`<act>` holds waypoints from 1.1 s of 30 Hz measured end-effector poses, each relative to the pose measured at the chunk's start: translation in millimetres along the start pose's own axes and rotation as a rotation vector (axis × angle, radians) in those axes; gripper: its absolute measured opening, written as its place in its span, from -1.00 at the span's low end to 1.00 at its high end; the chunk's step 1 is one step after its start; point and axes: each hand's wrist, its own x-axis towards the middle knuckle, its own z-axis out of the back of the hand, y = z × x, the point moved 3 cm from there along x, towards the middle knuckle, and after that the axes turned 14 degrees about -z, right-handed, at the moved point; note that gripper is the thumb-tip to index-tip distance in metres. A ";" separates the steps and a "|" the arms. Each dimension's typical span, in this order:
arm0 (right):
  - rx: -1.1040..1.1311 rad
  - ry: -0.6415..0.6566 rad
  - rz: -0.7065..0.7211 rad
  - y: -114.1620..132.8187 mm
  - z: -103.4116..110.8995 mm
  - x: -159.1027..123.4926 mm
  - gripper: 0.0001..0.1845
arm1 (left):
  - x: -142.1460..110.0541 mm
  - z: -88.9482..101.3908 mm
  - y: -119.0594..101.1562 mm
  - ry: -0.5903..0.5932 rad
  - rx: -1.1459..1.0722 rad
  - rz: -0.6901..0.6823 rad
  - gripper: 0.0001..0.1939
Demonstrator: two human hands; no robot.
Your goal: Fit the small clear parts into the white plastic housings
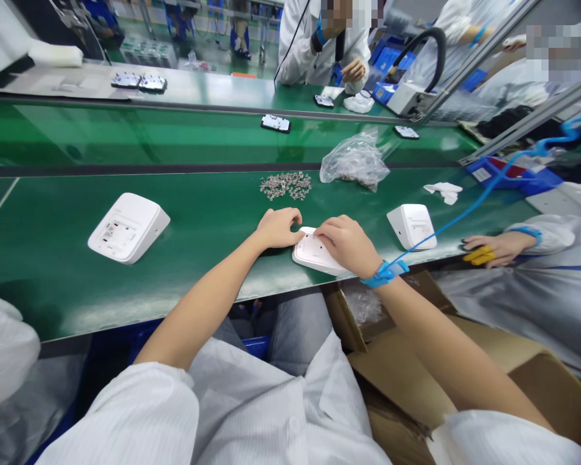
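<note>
A white plastic housing (pixel 314 253) lies near the front edge of the green bench, between my two hands. My left hand (pixel 278 228) is at its left end, fingers curled and thumb touching the rim. Bent over the right part is my right hand (pixel 347 244), its fingers drawn together and pressed on the top face. Whether a small part sits under those fingertips is hidden. Just beyond my hands is a loose pile of small metal parts (pixel 285 186). A clear plastic bag (pixel 356 161) with more such parts lies to its right.
Wedge-shaped white housings stand at left (pixel 126 229) and right (pixel 413 226). A blue wrist-strap cord (pixel 474 201) runs from my right wrist up to the right. A co-worker's hand (pixel 498 248) holds something yellow. Black-and-white units (pixel 275 123) sit on the belt. Below is a cardboard box (pixel 416 361).
</note>
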 end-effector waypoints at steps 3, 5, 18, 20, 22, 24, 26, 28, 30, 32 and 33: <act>-0.033 -0.010 -0.009 2.6 -1.4 1.5 -0.78 | -1.3 0.5 -1.8 -0.003 0.011 -0.038 -0.80; -0.044 -0.014 -0.019 3.7 -1.9 2.5 -0.79 | -1.5 0.2 -2.2 0.000 0.012 -0.053 -0.83; -0.001 -0.049 0.026 2.9 -3.7 -11.9 -0.79 | 0.1 -5.2 -2.4 -0.025 -0.015 -0.046 -0.84; 0.032 -0.109 0.034 2.7 -4.0 -19.5 -0.79 | 0.0 -5.8 -4.9 -0.029 -0.010 -0.027 -0.83; 0.063 -0.202 0.003 1.7 -4.2 -26.3 -0.78 | 0.5 -7.2 -8.0 -0.035 -0.004 -0.009 -0.81; 0.081 -0.277 -0.037 0.3 -5.6 -31.1 -0.79 | 1.7 -9.2 -11.6 -0.040 -0.003 -0.002 -0.78; 0.084 -0.302 -0.055 -0.4 -8.1 -33.3 -0.79 | 3.3 -11.0 -14.6 -0.041 -0.008 0.018 -0.73; 0.086 -0.304 -0.057 -0.6 -9.9 -34.0 -0.80 | 4.3 -11.7 -16.7 -0.038 -0.004 0.067 -0.66; 0.105 -0.309 -0.043 0.2 -9.5 -35.2 -0.79 | 3.9 -11.4 -19.2 -0.026 0.002 0.112 -0.63; 0.133 -0.323 -0.015 1.2 -8.4 -37.3 -0.77 | 2.8 -11.3 -22.1 -0.003 -0.005 0.122 -0.62; 0.142 -0.337 0.003 1.4 -8.4 -38.3 -0.77 | 2.4 -11.8 -22.9 0.012 -0.016 0.116 -0.62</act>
